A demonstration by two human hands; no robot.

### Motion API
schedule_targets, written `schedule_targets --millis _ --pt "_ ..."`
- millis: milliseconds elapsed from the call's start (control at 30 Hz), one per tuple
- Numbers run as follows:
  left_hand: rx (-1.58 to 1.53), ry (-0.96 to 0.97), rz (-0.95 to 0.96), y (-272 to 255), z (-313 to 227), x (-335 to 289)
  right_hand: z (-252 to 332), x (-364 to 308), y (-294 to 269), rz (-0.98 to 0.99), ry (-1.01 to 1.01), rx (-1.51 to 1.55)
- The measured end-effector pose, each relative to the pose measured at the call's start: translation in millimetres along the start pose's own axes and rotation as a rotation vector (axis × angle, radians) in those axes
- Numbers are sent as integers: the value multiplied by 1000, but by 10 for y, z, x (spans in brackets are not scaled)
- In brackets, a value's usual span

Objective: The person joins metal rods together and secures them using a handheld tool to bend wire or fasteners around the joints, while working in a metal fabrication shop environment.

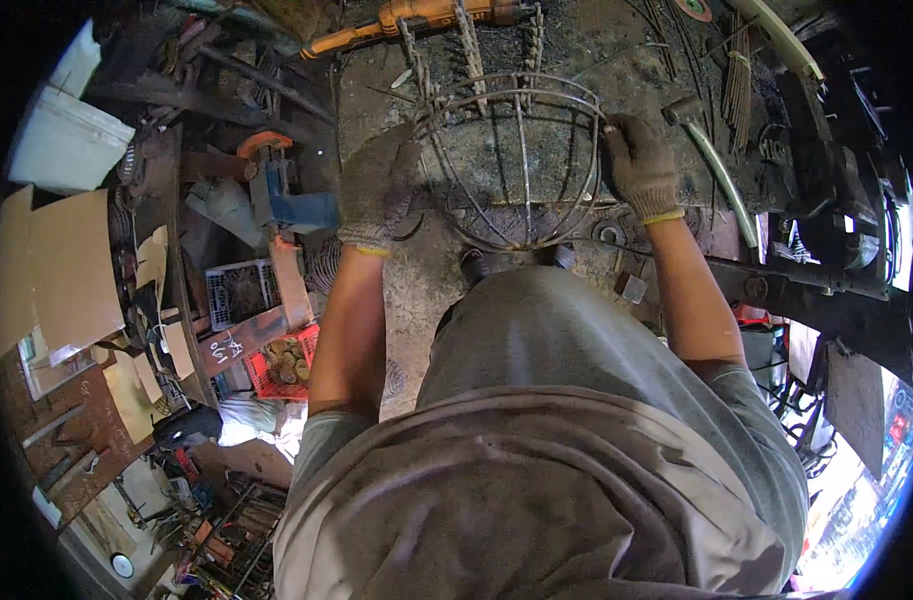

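Observation:
A round wire frame (524,165), made of bent metal rods with a double rim and ribs, tilts over the near edge of the dirty workbench (372,75). My left hand (379,190), in a grey knit glove, is closed at its left side. On the opposite side my right hand (642,168), gloved the same way, has its fingers closed at the end of the rim. The left fingertips are partly hidden in shadow. Upright twisted metal pieces (471,55) stand just beyond the rim. A hammer (722,172) lies to the right of my right hand.
An orange power tool (417,25) lies along the bench's far side. At the right is a bundle of rods (739,95). Left of the bench stand a blue metal vise (295,205), a red basket (262,372) and cardboard (77,265). My shoes (477,265) are below the frame.

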State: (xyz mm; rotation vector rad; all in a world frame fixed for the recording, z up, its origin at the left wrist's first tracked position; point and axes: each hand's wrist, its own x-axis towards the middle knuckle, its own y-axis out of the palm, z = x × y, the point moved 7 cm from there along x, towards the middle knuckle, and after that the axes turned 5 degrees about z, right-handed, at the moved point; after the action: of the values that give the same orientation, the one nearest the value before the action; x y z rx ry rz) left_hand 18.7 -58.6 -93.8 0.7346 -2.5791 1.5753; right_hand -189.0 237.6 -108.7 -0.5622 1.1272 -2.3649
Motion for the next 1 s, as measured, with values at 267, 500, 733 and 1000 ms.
schedule_targets --millis 267,500,733,1000 --pt "-31 -18 20 -11 40 -20 53 -18 -12 25 5 -65" --pt "-5 77 -30 -11 -49 -9 -44 -23 -18 25 -3 88" --pt "-133 -77 44 -56 -27 3 -440 176 27 -16 138 787" --pt "-180 -154 108 -126 -33 11 -507 165 89 206 229 1500"
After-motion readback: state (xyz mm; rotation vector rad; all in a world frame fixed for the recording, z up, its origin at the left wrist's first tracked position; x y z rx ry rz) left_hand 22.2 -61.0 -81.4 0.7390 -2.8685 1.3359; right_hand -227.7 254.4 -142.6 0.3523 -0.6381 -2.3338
